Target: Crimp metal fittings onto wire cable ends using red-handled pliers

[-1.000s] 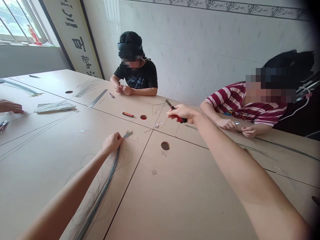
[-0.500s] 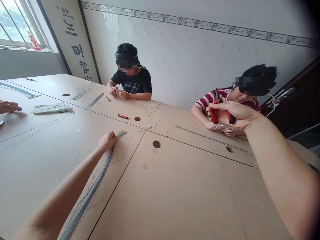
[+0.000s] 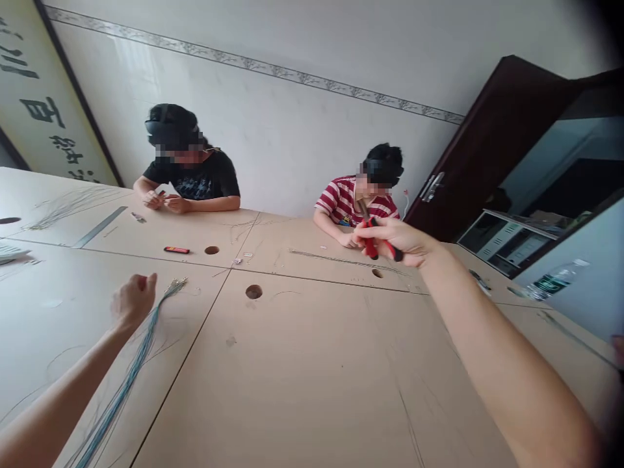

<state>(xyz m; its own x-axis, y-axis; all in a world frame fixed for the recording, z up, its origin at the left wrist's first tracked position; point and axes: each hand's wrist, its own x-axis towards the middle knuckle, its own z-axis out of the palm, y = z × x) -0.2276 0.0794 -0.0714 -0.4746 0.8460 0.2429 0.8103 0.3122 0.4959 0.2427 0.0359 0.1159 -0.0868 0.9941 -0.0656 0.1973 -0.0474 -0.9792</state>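
The right hand [image 3: 390, 242] grips red-handled pliers [image 3: 374, 242], their handles spread, above the table [image 3: 302, 364]. The left hand [image 3: 134, 300], fingers curled and seemingly empty, hovers just beside the wire bundle [image 3: 139, 364], which lies on the table.

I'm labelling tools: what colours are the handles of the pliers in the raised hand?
Red and black on the pliers' handles, clearest in the current head view.
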